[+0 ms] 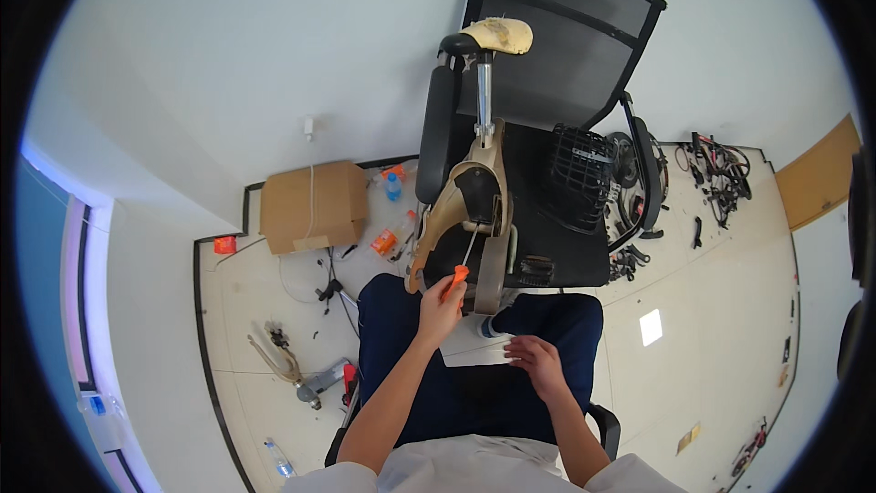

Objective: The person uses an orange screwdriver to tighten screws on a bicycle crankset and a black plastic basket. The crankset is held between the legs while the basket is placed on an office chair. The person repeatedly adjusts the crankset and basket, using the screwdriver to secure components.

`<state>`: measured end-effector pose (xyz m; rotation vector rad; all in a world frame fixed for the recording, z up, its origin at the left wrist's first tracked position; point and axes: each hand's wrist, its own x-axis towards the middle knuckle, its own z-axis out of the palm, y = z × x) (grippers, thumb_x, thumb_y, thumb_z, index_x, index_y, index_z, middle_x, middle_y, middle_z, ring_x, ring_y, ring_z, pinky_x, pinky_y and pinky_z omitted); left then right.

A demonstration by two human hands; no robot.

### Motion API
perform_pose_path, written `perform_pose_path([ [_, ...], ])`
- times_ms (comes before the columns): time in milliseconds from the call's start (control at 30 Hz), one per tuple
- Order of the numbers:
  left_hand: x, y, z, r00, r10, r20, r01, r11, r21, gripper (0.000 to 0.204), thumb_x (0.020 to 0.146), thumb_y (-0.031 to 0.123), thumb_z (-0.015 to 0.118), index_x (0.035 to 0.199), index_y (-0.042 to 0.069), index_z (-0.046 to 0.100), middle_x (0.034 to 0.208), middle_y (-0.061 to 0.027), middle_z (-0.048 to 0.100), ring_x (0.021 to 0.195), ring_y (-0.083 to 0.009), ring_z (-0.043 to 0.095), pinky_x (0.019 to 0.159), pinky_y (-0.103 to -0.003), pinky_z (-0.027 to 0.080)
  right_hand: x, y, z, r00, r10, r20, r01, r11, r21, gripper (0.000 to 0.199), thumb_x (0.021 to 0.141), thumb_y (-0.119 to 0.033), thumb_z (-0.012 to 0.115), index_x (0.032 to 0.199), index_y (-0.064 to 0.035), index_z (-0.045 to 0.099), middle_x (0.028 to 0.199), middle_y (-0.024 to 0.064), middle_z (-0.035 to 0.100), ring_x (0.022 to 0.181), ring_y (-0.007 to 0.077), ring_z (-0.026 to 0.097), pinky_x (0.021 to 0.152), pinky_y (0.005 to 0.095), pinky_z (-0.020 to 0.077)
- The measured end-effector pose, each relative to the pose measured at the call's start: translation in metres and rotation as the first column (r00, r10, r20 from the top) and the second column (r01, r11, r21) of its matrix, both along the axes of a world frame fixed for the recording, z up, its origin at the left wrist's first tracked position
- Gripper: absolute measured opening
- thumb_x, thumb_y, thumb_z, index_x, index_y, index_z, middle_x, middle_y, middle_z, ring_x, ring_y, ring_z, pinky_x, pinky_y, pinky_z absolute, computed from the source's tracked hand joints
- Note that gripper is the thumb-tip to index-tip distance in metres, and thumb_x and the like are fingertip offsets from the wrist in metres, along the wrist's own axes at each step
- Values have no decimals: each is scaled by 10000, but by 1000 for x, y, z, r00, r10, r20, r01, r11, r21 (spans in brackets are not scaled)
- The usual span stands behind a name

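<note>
In the head view, the left hand point(442, 309) is closed around the orange handle of a screwdriver point(464, 267), whose shaft points away from the person and slightly right, roughly along the long axis of a beige frame point(447, 205). That frame lies along the left side of the black chair seat point(579, 256), its split lower end reaching past the front edge and its seat post point(484, 96) running toward the backrest point(557, 32). The shaft's tip ends between the frame's two legs, straight ahead of the left hand; whether it sits in a screw cannot be told. The right hand point(538, 362) is farther from the frame, fingers loosely parted and gripping nothing visible, beyond the seat's front edge, above the person's lap point(547, 319).
</note>
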<state>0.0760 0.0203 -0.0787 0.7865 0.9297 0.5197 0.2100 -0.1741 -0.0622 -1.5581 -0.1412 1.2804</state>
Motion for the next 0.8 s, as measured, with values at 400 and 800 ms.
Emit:
perform_pose_path([
  [400,21,-2,-65,982,190,14,-181,908,378,279,941,138,607,1174,-11,647,755,21,569,632,-41,483,559,-209,397,-45,135,-51,948,-54,314,53,999,12,274,995,-259,522,1092,-20,614,895,42,627,776,105,581,656,254,463],
  [800,15,-1,-43,995,99,5,-96,949,299,279,946,115,585,1187,-14,642,706,23,569,540,-40,449,474,-211,354,-44,159,-49,894,-176,411,141,983,114,278,990,-234,543,1137,-18,637,866,18,609,699,72,517,606,221,420],
])
